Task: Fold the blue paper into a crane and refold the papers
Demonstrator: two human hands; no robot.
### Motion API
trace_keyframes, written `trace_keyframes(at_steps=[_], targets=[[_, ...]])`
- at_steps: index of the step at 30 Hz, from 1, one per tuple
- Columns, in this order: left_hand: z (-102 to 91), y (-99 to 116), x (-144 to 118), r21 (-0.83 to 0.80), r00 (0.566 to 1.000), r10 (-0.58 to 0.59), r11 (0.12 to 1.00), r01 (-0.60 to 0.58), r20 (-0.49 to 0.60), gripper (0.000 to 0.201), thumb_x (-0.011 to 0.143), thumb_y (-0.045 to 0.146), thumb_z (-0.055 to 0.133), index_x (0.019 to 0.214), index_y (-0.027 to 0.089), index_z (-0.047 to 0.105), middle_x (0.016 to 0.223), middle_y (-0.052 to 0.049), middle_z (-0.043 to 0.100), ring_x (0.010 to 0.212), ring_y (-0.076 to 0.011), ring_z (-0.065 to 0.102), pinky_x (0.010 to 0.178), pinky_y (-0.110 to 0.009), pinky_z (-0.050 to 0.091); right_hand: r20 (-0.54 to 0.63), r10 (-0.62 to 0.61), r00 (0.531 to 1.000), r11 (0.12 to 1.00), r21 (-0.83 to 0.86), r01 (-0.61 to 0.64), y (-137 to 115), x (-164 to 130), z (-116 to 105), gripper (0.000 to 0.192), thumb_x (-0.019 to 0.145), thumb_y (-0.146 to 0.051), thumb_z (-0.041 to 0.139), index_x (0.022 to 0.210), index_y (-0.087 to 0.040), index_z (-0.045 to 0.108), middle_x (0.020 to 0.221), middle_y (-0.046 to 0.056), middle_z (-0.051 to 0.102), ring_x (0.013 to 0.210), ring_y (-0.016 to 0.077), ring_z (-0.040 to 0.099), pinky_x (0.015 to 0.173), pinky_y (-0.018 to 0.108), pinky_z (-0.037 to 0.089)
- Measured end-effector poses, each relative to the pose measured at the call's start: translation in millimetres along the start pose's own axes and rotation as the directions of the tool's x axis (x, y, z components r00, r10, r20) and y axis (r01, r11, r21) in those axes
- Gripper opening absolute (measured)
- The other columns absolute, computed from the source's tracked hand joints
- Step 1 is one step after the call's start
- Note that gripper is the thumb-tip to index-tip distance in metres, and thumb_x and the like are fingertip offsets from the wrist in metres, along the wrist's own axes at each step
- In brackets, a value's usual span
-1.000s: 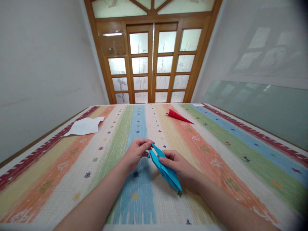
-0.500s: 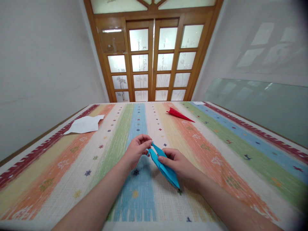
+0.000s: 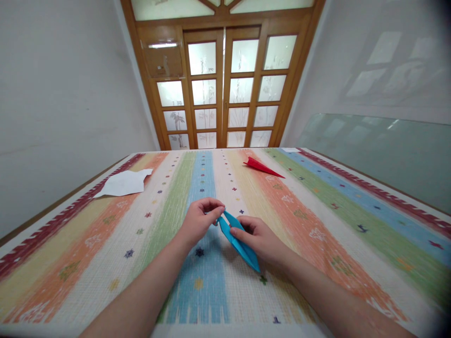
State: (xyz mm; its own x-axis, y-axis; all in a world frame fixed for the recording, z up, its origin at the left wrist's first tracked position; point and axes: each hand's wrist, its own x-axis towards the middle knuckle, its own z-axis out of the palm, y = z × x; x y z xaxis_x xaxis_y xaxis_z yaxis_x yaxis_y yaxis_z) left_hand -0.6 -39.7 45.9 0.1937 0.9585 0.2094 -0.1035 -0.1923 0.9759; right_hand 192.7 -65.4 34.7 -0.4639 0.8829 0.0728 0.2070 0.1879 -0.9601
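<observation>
A folded piece of blue paper (image 3: 243, 248), long and pointed at its near end, is held between my two hands above the table. My right hand (image 3: 254, 234) grips it near the middle, thumb on top and fingers beneath. At the far upper end, my left hand (image 3: 204, 217) pinches the tip between thumb and fingers, which hide part of it. A narrow gap runs between the paper's two edges near that end. Farther off lies a folded red paper (image 3: 262, 166) with a long point toward the right.
A white sheet of paper (image 3: 124, 183) with an uneven outline lies at the left. The table carries a striped, patterned cloth (image 3: 169, 216). Another white piece (image 3: 291, 150) rests at the far edge. Behind stand wooden glass-paned doors (image 3: 224, 89); a glass panel (image 3: 373, 150) leans at the right.
My left thumb has moved slightly right and down over the tip of the blue paper. The paper's near end has shifted a little up and left. My right hand keeps its grip.
</observation>
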Motion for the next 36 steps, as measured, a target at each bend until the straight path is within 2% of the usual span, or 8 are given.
trace_keyframes(at_steps=[8, 12, 14, 18, 24, 30, 33, 36], targets=[[2.8, 0, 0, -0.020, 0.999, 0.023, 1.000, -0.024, -0.049, 0.024, 0.073, 0.032, 0.077, 0.087, 0.015, 0.066, 0.071, 0.000, 0.062, 0.056, -0.0088, 0.053, 0.051, -0.020, 0.043, -0.004, -0.004, 1.000, 1.000, 0.020, 0.004, 0, 0, 1, 0.028, 0.086, -0.046, 0.062, 0.084, -0.018, 0.065, 0.075, 0.002, 0.055, 0.067, 0.0143, 0.049, 0.059, 0.026, 0.038], [5.1, 2, -2, -0.071, 0.997, -0.068, 0.995, 0.066, -0.031, 0.040, 0.080, 0.044, 0.069, 0.109, 0.017, 0.066, 0.088, -0.006, 0.067, 0.074, -0.0157, 0.062, 0.056, -0.024, 0.050, -0.054, 0.028, 0.998, 0.997, 0.076, -0.024, 2, 2, 1, 0.032, 0.086, -0.049, 0.062, 0.085, -0.017, 0.065, 0.072, 0.001, 0.054, 0.063, 0.0134, 0.047, 0.057, 0.026, 0.036], [6.3, 2, -3, -0.088, 0.993, -0.114, 0.990, 0.113, -0.007, 0.045, 0.083, 0.051, 0.062, 0.113, 0.017, 0.065, 0.098, -0.010, 0.068, 0.082, -0.0191, 0.063, 0.056, -0.025, 0.052, -0.097, 0.053, 0.994, 0.990, 0.137, -0.040, 4, 4, -1, 0.033, 0.085, -0.050, 0.062, 0.087, -0.017, 0.065, 0.071, 0.001, 0.054, 0.061, 0.0127, 0.046, 0.055, 0.026, 0.035], [9.2, -2, -3, -0.041, 0.986, -0.156, 0.986, 0.159, 0.058, 0.044, 0.080, 0.050, 0.066, 0.108, 0.015, 0.067, 0.093, -0.009, 0.068, 0.081, -0.0198, 0.064, 0.055, -0.025, 0.051, -0.154, 0.063, 0.986, 0.982, 0.187, -0.034, 7, 6, -2, 0.034, 0.084, -0.050, 0.064, 0.089, -0.017, 0.065, 0.072, 0.000, 0.055, 0.060, 0.0123, 0.047, 0.054, 0.025, 0.036], [10.5, -11, -2, 0.049, 0.988, -0.134, 0.990, 0.131, 0.076, 0.029, 0.077, 0.043, 0.070, 0.078, 0.014, 0.067, 0.072, -0.004, 0.063, 0.064, -0.0142, 0.058, 0.055, -0.025, 0.049, -0.153, 0.097, 0.983, 0.971, 0.230, -0.060, 6, 4, 0, 0.033, 0.083, -0.051, 0.066, 0.089, -0.018, 0.067, 0.073, 0.001, 0.059, 0.061, 0.0131, 0.050, 0.055, 0.026, 0.037], [7.4, -8, -1, 0.038, 0.997, -0.076, 0.996, 0.075, 0.007, 0.028, 0.078, 0.043, 0.069, 0.077, 0.015, 0.066, 0.068, -0.001, 0.060, 0.061, -0.0126, 0.055, 0.055, -0.024, 0.047, -0.183, 0.090, 0.979, 0.865, 0.502, 0.014, 10, 8, -5, 0.042, 0.091, -0.056, 0.051, 0.098, -0.019, 0.069, 0.092, 0.007, 0.066, 0.086, 0.0197, 0.060, 0.075, 0.032, 0.046], [7.0, -7, -1, 0.026, 0.999, -0.043, 0.999, 0.043, -0.013, 0.028, 0.079, 0.043, 0.068, 0.076, 0.015, 0.066, 0.068, 0.000, 0.059, 0.062, -0.0122, 0.054, 0.056, -0.024, 0.046, -0.211, 0.094, 0.973, 0.843, 0.537, 0.035, 14, 10, -8, 0.042, 0.090, -0.056, 0.053, 0.101, -0.019, 0.070, 0.095, 0.008, 0.065, 0.089, 0.0207, 0.059, 0.077, 0.033, 0.046], [6.1, -8, -1, -0.029, 0.998, -0.061, 0.998, 0.060, -0.015, 0.026, 0.078, 0.041, 0.068, 0.079, 0.015, 0.067, 0.070, -0.001, 0.060, 0.062, -0.0118, 0.054, 0.058, -0.024, 0.045, -0.214, 0.147, 0.966, 0.814, 0.581, 0.004, 15, 11, -9, 0.039, 0.086, -0.054, 0.059, 0.102, -0.020, 0.071, 0.095, 0.008, 0.064, 0.088, 0.0208, 0.059, 0.076, 0.033, 0.048]])
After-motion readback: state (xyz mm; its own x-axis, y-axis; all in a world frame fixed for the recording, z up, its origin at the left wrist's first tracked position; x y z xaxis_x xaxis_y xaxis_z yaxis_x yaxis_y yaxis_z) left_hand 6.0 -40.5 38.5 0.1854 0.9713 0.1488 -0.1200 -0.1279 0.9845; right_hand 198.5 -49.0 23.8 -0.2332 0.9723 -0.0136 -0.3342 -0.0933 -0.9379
